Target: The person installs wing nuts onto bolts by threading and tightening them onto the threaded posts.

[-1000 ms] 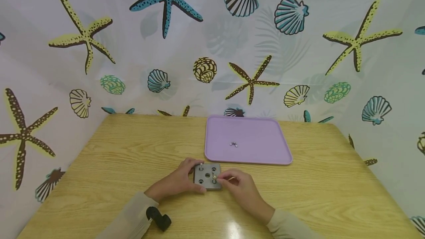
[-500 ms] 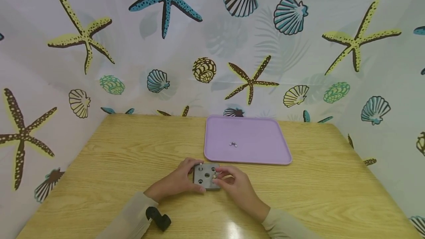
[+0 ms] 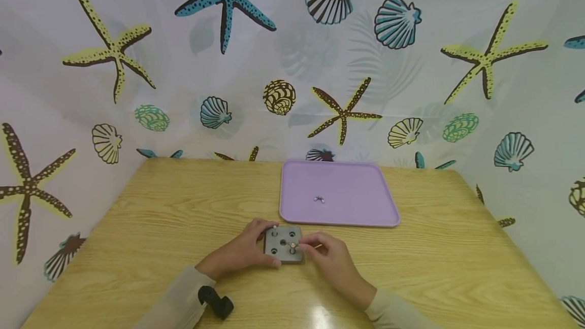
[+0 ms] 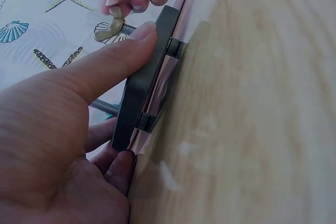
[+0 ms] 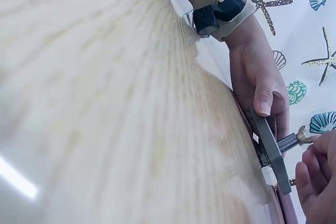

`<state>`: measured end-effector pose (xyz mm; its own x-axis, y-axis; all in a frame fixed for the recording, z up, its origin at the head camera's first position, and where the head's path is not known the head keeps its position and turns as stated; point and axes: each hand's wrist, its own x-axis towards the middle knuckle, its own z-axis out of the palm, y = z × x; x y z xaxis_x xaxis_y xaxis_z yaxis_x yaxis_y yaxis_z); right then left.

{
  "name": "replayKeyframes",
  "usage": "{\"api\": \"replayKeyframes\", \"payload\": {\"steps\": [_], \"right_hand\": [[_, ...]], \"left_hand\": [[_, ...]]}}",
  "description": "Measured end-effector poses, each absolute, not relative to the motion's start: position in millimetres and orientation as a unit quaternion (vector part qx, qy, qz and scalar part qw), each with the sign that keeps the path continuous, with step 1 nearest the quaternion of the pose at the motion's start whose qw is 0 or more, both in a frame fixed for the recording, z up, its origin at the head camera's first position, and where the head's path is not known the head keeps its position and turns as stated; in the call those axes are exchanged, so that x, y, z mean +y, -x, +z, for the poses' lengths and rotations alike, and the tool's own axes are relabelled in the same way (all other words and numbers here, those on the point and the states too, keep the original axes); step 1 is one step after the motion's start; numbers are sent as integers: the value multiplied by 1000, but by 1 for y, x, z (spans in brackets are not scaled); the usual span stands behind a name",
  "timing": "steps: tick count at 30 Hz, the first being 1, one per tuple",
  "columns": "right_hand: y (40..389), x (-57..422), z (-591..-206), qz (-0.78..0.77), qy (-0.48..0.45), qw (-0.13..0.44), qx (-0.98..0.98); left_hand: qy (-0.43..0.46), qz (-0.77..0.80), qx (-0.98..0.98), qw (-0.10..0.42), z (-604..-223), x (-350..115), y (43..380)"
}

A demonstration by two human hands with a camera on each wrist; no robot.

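Note:
A grey square metal plate (image 3: 284, 257) with several holes lies at the front middle of the table in the head view. My left hand (image 3: 247, 249) grips its left side, thumb on the near edge and fingers at the far corner. One bare bolt (image 3: 275, 232) stands up near the far left hole. At the near right, a brass-coloured wing nut (image 4: 109, 30) sits on the end of a second threaded bolt (image 4: 127, 29). My right hand (image 3: 332, 259) pinches a wing of that nut between thumb and index finger. Short dark feet (image 4: 173, 47) hold the plate off the table.
Behind the plate lies a lilac tray (image 3: 361, 192) with a small silver wing nut (image 3: 319, 199) on it. A black wrist camera (image 3: 216, 302) is strapped to the left sleeve. Shell-and-starfish cloth (image 3: 256, 65) hangs around the wooden table (image 3: 192, 192).
The right fingers closed over the wing nut half a second ago and have now drawn back to its right side; the nut's wings stand at a different angle. The left hand keeps its hold.

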<state>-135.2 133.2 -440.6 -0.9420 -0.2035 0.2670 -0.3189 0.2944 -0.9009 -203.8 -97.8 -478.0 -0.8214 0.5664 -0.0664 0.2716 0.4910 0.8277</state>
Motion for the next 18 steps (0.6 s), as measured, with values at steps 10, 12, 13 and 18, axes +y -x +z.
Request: {"api": "replayKeyframes", "payload": {"steps": [10,12,13,18], "right_hand": [[135,131,-439,567,-178,50,-803],[135,129,-439,568,-182,55,-800],[136,129,-439,570,-186,59,-798],[137,126,-441,576,-204,64,-789]], "left_hand": [[-245,440,849,162,-478,-98,204],[-247,441,849,156,-478,-97,203],[-249,440,849,152,-478,-96,203],[-259,435,851,136,-479,-95,201]]}}
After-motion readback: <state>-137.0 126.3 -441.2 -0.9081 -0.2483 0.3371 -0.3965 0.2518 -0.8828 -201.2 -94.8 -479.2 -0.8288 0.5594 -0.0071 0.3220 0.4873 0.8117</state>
